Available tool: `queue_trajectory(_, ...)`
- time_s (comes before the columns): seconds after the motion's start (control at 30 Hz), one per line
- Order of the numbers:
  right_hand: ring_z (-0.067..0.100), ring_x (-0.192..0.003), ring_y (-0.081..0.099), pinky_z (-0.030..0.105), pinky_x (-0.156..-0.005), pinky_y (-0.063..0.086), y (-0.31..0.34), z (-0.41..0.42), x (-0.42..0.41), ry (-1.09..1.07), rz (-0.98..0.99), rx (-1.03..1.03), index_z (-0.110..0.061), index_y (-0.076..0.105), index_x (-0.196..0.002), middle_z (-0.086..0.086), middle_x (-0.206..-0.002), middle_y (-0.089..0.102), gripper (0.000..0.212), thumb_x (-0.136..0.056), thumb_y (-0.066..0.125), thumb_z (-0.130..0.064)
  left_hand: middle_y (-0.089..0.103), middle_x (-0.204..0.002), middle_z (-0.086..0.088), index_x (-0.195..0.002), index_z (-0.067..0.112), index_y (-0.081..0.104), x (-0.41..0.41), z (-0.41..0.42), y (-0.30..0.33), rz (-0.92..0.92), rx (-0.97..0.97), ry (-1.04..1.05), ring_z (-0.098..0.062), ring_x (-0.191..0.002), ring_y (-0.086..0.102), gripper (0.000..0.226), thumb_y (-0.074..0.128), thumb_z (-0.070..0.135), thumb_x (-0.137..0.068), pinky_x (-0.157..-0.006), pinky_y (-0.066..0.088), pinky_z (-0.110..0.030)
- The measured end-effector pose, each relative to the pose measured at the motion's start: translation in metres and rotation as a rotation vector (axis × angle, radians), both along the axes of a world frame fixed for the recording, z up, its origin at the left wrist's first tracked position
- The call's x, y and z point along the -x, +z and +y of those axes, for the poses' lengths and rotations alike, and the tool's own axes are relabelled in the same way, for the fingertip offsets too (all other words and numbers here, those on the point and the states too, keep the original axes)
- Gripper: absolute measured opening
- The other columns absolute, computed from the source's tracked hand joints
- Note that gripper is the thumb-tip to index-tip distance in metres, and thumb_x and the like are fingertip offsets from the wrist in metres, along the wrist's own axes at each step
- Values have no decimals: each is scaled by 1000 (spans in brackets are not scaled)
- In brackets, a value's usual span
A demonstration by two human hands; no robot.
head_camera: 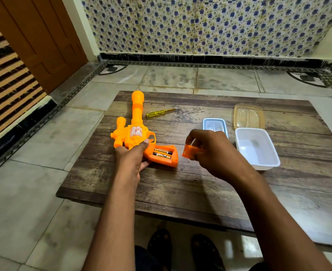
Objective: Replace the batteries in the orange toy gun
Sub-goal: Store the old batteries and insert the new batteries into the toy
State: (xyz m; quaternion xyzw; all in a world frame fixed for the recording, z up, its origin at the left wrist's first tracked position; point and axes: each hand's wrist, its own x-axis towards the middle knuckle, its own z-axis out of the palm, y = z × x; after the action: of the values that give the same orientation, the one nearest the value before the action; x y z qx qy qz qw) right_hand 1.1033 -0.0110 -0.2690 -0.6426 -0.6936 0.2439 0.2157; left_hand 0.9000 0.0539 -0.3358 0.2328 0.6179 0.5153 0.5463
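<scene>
Orange toy gun [135,132] lying flat on the left half of a wood-grain board [180,184], long axis running away from the viewer, barrel tip at the board's far edge and grip toward the near right. Moulded glossy plastic body with a rounded barrel, a short side cylinder on its left and a pale printed sticker at mid-body. Open grip compartment showing two black-and-gold cylindrical batteries [162,154] side by side. Left hand [131,160] gripping the gun at the trigger region, thumb pressed on top, fingers wrapped beneath. Right hand [210,151], raised just right of the grip, pinching an orange battery cover [190,152] between thumb and curled fingers. Yellow translucent-handled screwdriver [160,112] right of the barrel; blue lid [214,124], clear lid [248,116] and white rectangular tub [257,149] farther right of the gun.
</scene>
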Motion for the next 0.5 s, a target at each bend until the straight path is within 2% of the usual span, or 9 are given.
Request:
queue_trajectory(0.1,4,-72,66,24,-65,56,-3,8,15,-31,232,-68,-25,66,-104,-4,-83,71,31,-86,77,-4,67,-127,-10,-140,16,49,0,0,-1,-3,2,6,-31,-105,70,64,79,10,-84,-47,55,-31)
queue_trajectory(0.2,11,-73,64,35,-67,59,-8,15,34,2,299,-100,-27,63,-105,-3,-82,68,38,-80,81,-4,66,-128,-8,-142,17,47,-1,1,-2,-20,-10,13,-30,-106,69,67,79,9,-84,-50,58,-33)
queue_trajectory(0.27,15,-81,66,41,-73,60,-13,20,42,15,267,-94,-28,67,-104,-3,-91,70,36,-79,83,-9,67,-127,-10,-141,18,49,0,2,-4,-44,-24,14,-31,-106,70,67,80,9,-83,-54,61,-36)
queue_trajectory(0.4,21,-98,67,39,-87,56,-17,28,49,45,86,-100,-20,75,-114,4,-110,69,34,-81,83,-16,67,-128,-10,-142,18,49,1,2,-4,-78,-33,22,-31,-107,69,68,80,8,-82,-58,62,-39)
queue_trajectory(0.5,22,-103,64,29,-89,49,-18,30,48,75,12,-131,-16,74,-121,6,-115,65,38,-84,81,-19,66,-130,-10,-142,18,48,0,2,-4,-83,-31,30,-31,-109,68,69,80,7,-82,-63,63,-42)
